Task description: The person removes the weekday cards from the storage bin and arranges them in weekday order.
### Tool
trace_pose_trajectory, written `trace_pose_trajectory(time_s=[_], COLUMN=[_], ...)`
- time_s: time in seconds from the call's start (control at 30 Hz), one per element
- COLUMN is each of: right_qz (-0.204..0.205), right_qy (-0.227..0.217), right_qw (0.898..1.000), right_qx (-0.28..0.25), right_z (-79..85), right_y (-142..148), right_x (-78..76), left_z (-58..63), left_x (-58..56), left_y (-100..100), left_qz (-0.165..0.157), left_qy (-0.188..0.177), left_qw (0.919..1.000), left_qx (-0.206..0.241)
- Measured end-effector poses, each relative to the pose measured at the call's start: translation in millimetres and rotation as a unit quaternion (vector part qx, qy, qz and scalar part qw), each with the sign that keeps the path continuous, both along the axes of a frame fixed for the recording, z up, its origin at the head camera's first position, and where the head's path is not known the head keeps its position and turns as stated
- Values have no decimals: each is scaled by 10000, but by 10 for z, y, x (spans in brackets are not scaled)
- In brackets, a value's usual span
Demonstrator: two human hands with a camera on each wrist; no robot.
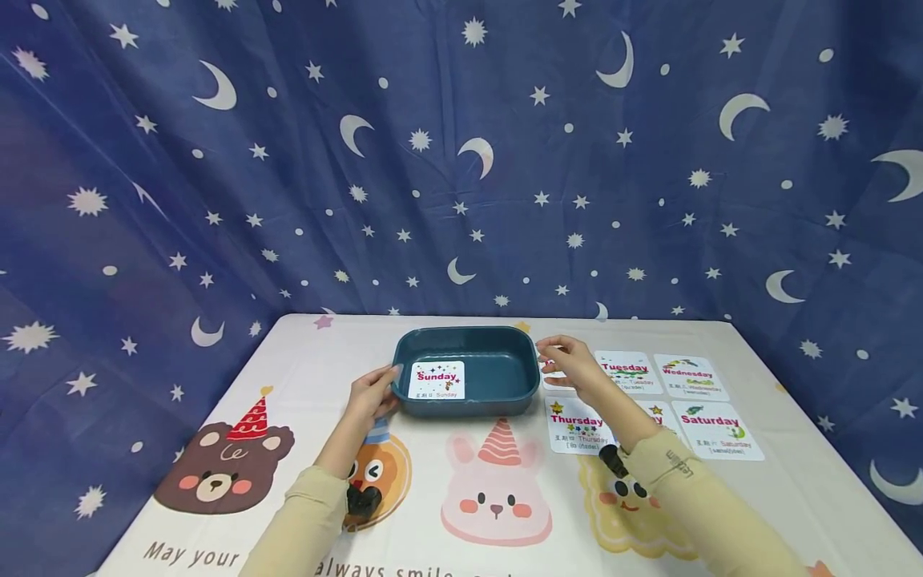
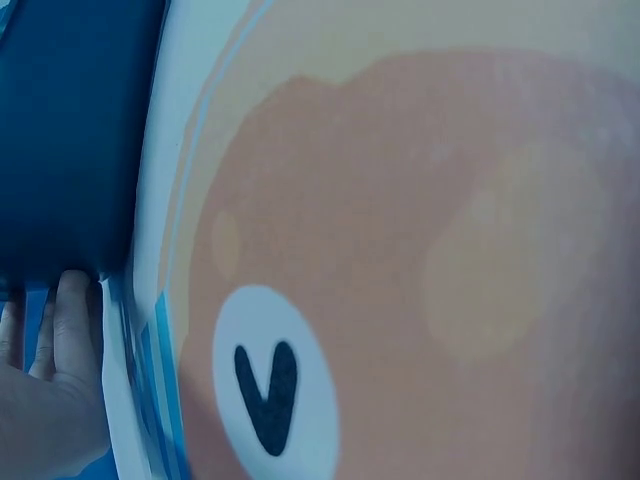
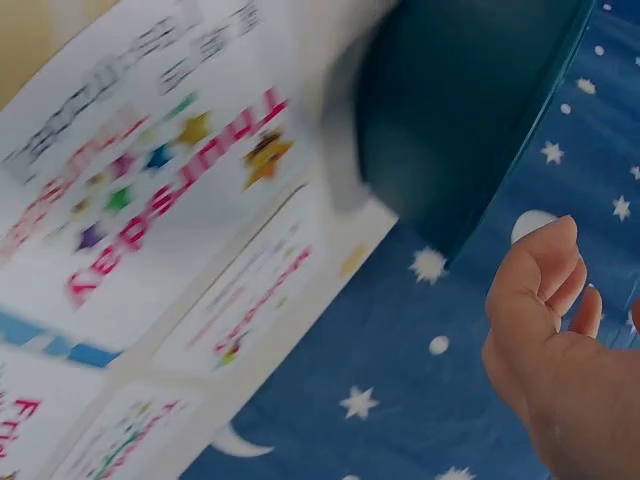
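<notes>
A dark teal tray [image 1: 496,407] with rounded corners stands near the back of the table. Inside it, at the left, lies a white Sunday card [image 1: 437,381]. My left hand [image 1: 372,392] holds the tray's left end at the rim; part of its grasp is hidden in the left wrist view. Beside the tray's right end my right hand [image 1: 570,365] hovers with bent fingers and holds nothing. It partly covers a card behind the fingers. In the right wrist view a gap shows between this hand [image 3: 545,350] and the tray [image 3: 450,110].
To the tray's right lie a Tuesday card [image 1: 627,372], a Wednesday card [image 1: 692,377], a Thursday card [image 1: 579,426] and a Saturday card [image 1: 717,430]. Another card [image 1: 662,415] is half hidden by the right forearm. A starry blue curtain [image 1: 461,160] hangs behind the printed tablecloth [image 1: 317,433].
</notes>
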State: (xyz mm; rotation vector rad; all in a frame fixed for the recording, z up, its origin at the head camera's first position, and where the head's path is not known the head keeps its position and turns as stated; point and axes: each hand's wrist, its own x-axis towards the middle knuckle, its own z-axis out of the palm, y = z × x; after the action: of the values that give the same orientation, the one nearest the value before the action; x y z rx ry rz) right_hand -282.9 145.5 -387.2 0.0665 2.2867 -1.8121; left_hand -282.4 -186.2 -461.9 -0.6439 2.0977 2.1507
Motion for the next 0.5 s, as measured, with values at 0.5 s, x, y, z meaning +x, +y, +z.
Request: trace_pose_trajectory(time_s=[0.5], right_qz=[505], right_qy=[-305], right_qw=[9982], right_qx=[145], right_z=[-45], right_y=[-523], right_x=[-156], left_z=[-7], left_x=[4], left_y=[-10], left_qz=[10], left_qy=[33], left_qw=[10000], left_qx=[-3])
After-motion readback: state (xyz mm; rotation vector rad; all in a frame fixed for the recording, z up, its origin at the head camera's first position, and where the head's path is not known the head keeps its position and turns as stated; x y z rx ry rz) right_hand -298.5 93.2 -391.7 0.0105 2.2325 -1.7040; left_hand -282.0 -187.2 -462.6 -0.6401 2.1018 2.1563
